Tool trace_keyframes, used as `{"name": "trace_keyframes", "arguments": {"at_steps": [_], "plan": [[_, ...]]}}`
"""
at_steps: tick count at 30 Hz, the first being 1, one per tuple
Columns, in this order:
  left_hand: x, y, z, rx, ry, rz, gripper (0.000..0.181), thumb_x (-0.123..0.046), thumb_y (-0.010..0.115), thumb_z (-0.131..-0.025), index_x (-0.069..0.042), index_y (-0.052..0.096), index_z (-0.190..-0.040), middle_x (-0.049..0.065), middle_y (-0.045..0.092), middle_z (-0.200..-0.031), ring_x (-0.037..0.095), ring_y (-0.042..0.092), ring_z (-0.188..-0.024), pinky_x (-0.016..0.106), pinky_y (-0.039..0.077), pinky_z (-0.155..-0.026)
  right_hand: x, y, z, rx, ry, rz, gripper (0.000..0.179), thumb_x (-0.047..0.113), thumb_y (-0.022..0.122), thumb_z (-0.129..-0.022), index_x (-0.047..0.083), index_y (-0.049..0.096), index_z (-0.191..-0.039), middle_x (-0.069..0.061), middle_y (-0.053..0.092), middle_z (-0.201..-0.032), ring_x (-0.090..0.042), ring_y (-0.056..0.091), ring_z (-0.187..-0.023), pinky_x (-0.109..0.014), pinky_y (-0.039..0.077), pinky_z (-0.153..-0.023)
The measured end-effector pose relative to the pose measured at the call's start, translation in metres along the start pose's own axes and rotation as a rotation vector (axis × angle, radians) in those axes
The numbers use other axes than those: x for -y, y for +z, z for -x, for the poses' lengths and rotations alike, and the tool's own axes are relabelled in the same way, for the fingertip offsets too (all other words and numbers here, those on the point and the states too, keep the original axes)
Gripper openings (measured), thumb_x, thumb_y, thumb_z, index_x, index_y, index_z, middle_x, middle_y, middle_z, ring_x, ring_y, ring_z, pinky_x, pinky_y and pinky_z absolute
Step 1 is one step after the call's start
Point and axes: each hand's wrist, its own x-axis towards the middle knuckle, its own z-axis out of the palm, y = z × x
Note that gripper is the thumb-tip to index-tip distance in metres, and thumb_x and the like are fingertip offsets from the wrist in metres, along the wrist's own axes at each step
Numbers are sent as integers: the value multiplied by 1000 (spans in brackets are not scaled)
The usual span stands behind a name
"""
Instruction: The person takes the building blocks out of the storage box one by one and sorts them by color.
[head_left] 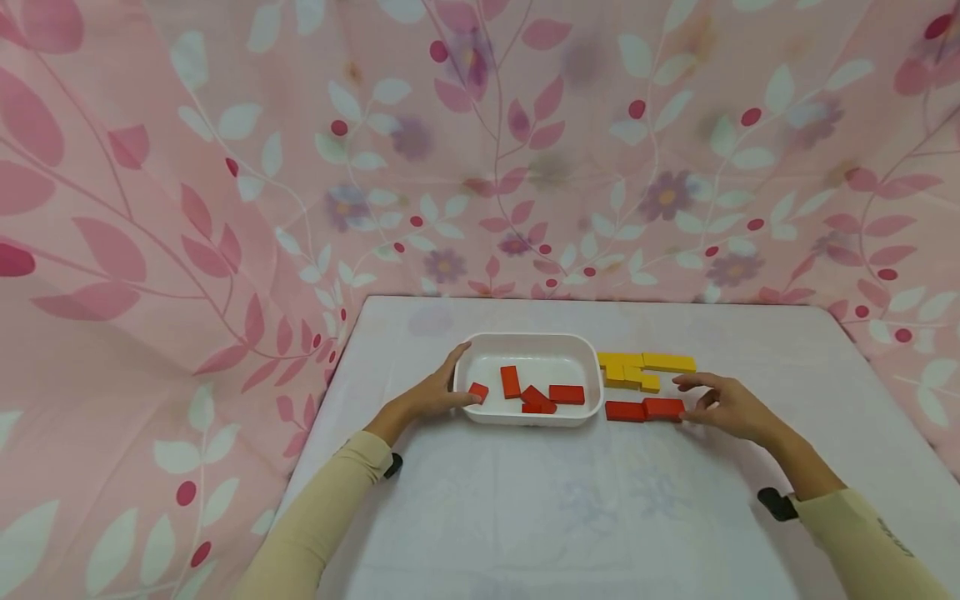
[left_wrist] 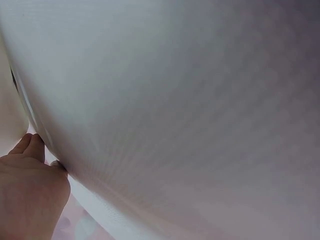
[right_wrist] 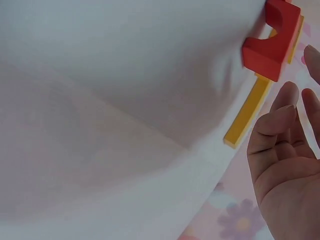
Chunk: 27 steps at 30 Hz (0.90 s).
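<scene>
A white tray [head_left: 517,420] stands on the table with several red blocks [head_left: 566,394] loose inside. My left hand [head_left: 435,395] grips its left end, thumb over the near side and a finger at the far corner. In the left wrist view that hand [left_wrist: 32,187] is only partly visible. To the right of the tray lie a red block [head_left: 625,412] and a red arch block [right_wrist: 272,42] beside it. My right hand [head_left: 731,408] is by the right end of this pair, fingers loosely bent and apart, holding nothing. In the right wrist view a small gap separates its fingertips from the red arch block.
Several yellow blocks [head_left: 630,375] lie together behind the red pair, right of the tray; one long yellow block [right_wrist: 248,112] shows in the right wrist view. A white cloth covers the table [head_left: 525,517]. A flowered pink curtain [head_left: 525,167] hangs behind it and at the left.
</scene>
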Motion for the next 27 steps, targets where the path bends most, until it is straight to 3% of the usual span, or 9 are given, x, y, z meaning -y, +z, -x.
{"name": "trace_keyframes", "arguments": {"at_steps": [17,27], "plan": [[1,-1,-1,13,0,9,103,-40,77,-82,-46,4,-155,2,22,-160,26,30,-143,55,26,-118,24,0,-8,-62,-18,-25,58,24,77,-86,4,54,-136,-24,59,-127,-23,57,-88,-24,54,-67],[0,-1,2,17,6,8,104,-42,77,-82,-41,5,-157,6,20,-161,28,30,-143,55,26,-118,47,4,-19,-68,-63,-49,55,21,75,-88,1,55,-135,-26,61,-126,-25,56,-87,-23,57,-68]]}}
